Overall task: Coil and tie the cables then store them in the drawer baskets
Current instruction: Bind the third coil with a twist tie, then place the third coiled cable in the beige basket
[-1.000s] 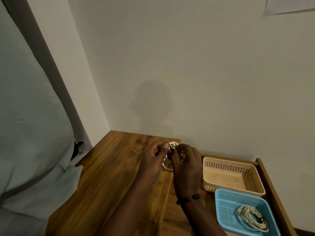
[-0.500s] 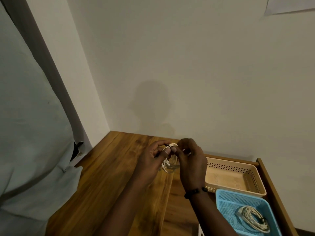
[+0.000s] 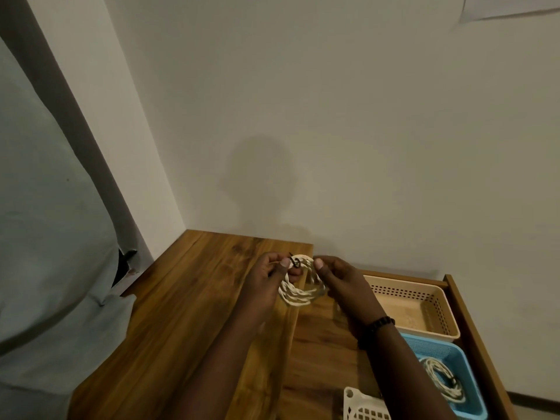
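Above the wooden top (image 3: 188,304), both hands' grip pinches the coiled cable (image 3: 300,287)

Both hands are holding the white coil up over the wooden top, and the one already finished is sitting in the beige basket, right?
Not quite. The head view shows the finished coil lying in the blue basket; the beige basket holds no cable. The rest stands: the left hand and right hand hold the white coil over the wooden top.

Plain home room, wooden tabletop (image 3: 188,298), open drawer (image 3: 472,322), bare walls (image 3: 333,116)
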